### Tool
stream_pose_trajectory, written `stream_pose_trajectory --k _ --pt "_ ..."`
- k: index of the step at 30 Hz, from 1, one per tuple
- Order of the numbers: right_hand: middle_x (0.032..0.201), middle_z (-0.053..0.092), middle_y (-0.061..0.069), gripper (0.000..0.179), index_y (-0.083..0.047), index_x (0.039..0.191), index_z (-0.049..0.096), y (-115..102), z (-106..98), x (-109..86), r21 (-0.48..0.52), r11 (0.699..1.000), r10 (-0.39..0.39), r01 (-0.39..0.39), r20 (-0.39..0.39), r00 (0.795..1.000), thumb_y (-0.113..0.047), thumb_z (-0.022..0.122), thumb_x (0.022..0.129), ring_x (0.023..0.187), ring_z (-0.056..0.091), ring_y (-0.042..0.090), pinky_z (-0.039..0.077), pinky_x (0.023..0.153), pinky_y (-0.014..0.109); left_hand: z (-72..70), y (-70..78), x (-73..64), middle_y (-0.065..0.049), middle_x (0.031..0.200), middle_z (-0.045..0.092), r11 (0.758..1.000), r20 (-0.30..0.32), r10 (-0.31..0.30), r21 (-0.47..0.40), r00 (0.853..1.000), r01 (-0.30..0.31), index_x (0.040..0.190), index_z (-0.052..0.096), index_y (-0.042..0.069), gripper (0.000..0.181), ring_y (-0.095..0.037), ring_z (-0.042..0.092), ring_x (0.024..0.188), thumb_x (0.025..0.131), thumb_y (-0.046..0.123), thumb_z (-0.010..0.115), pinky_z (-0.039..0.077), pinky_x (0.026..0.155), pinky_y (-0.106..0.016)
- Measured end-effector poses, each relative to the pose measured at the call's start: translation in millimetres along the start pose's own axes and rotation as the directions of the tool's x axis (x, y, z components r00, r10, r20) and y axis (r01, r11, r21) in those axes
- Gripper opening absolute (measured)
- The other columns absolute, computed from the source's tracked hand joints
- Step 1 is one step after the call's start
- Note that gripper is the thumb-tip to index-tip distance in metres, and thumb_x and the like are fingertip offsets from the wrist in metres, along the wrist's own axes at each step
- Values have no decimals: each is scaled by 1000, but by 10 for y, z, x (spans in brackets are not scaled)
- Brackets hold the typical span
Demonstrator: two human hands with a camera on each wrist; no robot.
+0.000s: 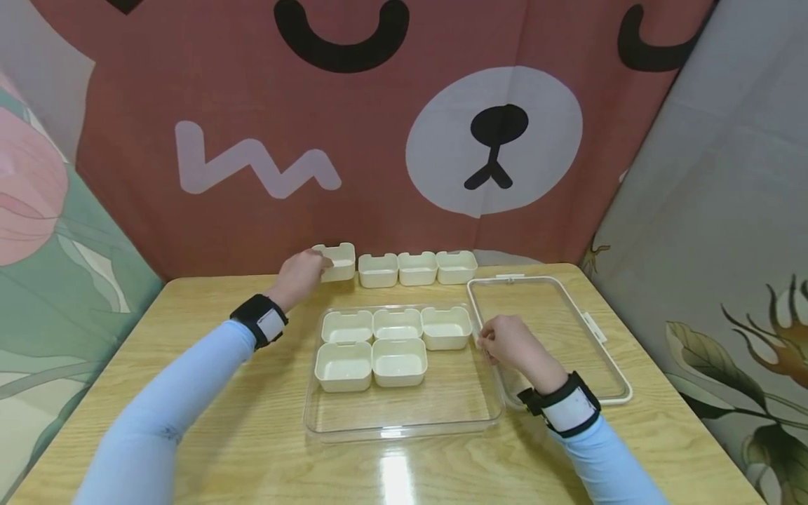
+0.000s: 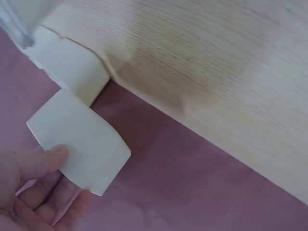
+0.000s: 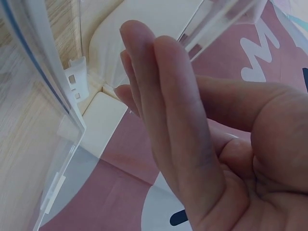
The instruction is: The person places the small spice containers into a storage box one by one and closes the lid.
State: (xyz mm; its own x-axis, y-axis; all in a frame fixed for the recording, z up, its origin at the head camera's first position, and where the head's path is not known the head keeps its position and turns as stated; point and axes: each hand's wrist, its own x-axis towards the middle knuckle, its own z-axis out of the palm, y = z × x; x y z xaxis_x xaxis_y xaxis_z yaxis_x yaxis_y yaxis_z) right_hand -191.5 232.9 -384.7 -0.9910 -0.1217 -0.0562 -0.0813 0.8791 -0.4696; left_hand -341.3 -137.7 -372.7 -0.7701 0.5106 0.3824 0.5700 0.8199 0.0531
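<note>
My left hand (image 1: pixel 299 277) pinches a small cream box (image 1: pixel 341 263) near the table's back edge, thumb on one side and fingers on the other. In the left wrist view the same cream box (image 2: pixel 79 139) hangs tilted over the fabric beyond the table edge. A clear shallow tray (image 1: pixel 404 428) holds several matching boxes, three in its back row and two in front at the left. My right hand (image 1: pixel 511 344) is at the tray's right wall with nothing in it; in the right wrist view its fingers (image 3: pixel 180 106) are fairly straight and close together.
Three more cream boxes (image 1: pixel 417 268) stand in a row along the table's back edge. A clear lid with a white rim (image 1: pixel 621 365) lies right of the tray, under the right hand. Behind the table (image 1: pixel 158 330) hangs a bear-patterned cloth (image 1: pixel 372 140).
</note>
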Motion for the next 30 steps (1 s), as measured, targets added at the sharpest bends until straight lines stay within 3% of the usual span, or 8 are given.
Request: stream_pose_trajectory --k 14,20,30 --pt "70 68 9 16 6 95 69 21 -4 20 14 1000 -4 4 11 1000 -7 63 88 55 65 13 49 51 24 -226 300 -66 -5 68 56 998 -29 58 -20 998 -58 83 72 6 30 -16 47 64 81 -14 50 36 52 -28" --pt "72 69 10 16 6 94 69 15 -10 16 8 1000 -6 6 11 1000 -8 63 88 56 66 15 49 50 24 -333 477 -103 -5 70 59 995 -41 88 -43 995 -89 84 73 8 31 -17 51 66 80 -14 52 42 55 -30" --pt "74 69 13 16 6 96 69 7 -7 4 21 1000 -2 2 14 1000 -6 63 88 58 67 20 49 51 24 -430 756 -140 -10 90 72 989 -18 123 -84 992 -124 98 74 5 28 -21 66 82 83 -10 57 55 72 -34"
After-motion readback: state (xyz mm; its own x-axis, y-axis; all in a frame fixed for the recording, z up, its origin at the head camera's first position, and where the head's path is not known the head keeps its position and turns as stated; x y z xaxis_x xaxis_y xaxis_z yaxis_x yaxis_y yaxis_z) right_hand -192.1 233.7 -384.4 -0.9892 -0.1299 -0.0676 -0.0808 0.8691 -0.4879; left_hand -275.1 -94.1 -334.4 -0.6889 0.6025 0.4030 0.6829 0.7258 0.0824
